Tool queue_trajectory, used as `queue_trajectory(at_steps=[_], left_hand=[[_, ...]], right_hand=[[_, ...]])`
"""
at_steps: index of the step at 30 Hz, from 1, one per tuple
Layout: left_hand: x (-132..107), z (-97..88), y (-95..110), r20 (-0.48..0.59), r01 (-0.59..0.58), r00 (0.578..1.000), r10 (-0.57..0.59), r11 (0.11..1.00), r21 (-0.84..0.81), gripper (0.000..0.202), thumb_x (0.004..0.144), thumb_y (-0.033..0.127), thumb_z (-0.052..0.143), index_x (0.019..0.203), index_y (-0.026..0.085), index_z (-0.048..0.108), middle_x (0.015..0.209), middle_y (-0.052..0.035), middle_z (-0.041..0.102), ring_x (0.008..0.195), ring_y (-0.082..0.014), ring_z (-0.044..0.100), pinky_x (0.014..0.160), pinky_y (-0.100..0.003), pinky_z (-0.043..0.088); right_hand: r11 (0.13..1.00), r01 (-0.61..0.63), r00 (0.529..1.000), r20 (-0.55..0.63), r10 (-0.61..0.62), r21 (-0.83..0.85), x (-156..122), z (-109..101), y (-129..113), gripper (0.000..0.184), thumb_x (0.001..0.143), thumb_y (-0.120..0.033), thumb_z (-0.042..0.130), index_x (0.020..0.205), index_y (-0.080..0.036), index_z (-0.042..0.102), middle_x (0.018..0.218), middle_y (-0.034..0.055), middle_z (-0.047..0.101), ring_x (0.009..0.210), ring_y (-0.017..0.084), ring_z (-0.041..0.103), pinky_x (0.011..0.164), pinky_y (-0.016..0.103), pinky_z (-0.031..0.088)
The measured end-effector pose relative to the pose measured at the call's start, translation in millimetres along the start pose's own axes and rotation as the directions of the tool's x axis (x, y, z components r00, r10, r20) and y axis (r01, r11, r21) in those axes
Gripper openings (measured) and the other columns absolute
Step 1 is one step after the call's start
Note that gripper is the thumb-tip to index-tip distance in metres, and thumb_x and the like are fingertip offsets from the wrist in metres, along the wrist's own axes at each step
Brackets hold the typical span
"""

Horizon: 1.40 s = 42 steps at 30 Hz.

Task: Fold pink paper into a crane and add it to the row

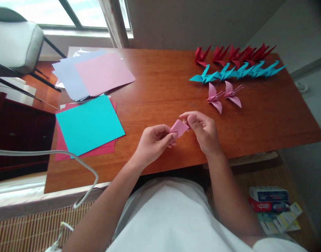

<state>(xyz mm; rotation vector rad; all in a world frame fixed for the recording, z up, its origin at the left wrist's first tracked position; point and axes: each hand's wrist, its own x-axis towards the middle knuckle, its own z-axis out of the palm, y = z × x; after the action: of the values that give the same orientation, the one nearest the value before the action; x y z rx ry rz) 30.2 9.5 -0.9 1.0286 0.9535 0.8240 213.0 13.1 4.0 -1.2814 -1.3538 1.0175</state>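
Observation:
A small pink paper (179, 128), folded into a flat diamond shape with several layers, is pinched between the thumb and fingers of my left hand (153, 142). My right hand (204, 131) is at the paper's right corner, with its fingers curved and its thumb lifted apart from them. Whether a right fingertip touches that corner, I cannot tell. Both hands are above the front part of the wooden table (155, 94). Just beyond my right hand stand two pink paper cranes, one on the left (215, 98) and one on the right (232, 93).
Behind the pink cranes run a row of blue paper cranes (225, 73) and a row of red ones (234, 55). At left lie a blue sheet (90, 124) over red sheets (108, 148), and a pink sheet (105, 73) over pale ones (68, 78). A white cable (89, 168) crosses the left front.

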Motion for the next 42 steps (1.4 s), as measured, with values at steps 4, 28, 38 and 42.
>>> queue_trajectory(at_steps=[4, 28, 38, 42], left_hand=[[1, 0.9, 0, 0.012, -0.009, 1.000, 0.008, 1.000, 0.014, 0.026, 0.082, 0.038, 0.080, 0.080, 0.013, 0.070, 0.066, -0.0012, 0.070, 0.059, -0.0103, 0.065, 0.057, -0.018, 0.052], [3, 0.6, 1, -0.160, -0.233, 0.961, 0.225, 0.972, -0.033, 0.023, 0.085, 0.038, 0.079, 0.093, 0.017, 0.077, 0.089, -0.0043, 0.078, 0.081, -0.0155, 0.071, 0.077, -0.025, 0.056], [3, -0.9, 0, -0.250, -0.182, 0.953, 0.170, 0.983, -0.025, 0.026, 0.084, 0.042, 0.079, 0.086, 0.016, 0.074, 0.081, -0.0041, 0.076, 0.071, -0.0146, 0.070, 0.067, -0.023, 0.055], [3, -1.1, -1, -0.247, -0.166, 0.958, 0.146, 0.984, -0.061, 0.026, 0.084, 0.041, 0.079, 0.086, 0.016, 0.073, 0.078, -0.0037, 0.076, 0.070, -0.0149, 0.072, 0.062, -0.022, 0.054]], right_hand=[[0.994, 0.063, 0.998, 0.004, -0.063, -0.094, -4, 0, 0, 0.015, 0.090, -0.033, 0.073, 0.082, -0.021, 0.073, 0.077, -0.0011, 0.071, 0.069, 0.012, 0.063, 0.064, 0.025, 0.049], [0.989, -0.090, 0.988, -0.116, 0.104, 0.115, -18, 34, 3, 0.023, 0.092, -0.040, 0.069, 0.108, -0.024, 0.063, 0.069, -0.0035, 0.072, 0.059, 0.013, 0.067, 0.054, 0.023, 0.052], [0.808, 0.283, 0.898, -0.154, -0.413, -0.516, -22, 32, 8, 0.014, 0.096, -0.028, 0.065, 0.108, -0.023, 0.071, 0.093, 0.0040, 0.076, 0.076, 0.016, 0.068, 0.069, 0.029, 0.055], [0.689, 0.362, 0.833, -0.113, -0.541, -0.629, -21, 31, 10, 0.018, 0.096, -0.025, 0.065, 0.111, -0.026, 0.073, 0.097, 0.0065, 0.075, 0.090, 0.021, 0.070, 0.082, 0.036, 0.056]])
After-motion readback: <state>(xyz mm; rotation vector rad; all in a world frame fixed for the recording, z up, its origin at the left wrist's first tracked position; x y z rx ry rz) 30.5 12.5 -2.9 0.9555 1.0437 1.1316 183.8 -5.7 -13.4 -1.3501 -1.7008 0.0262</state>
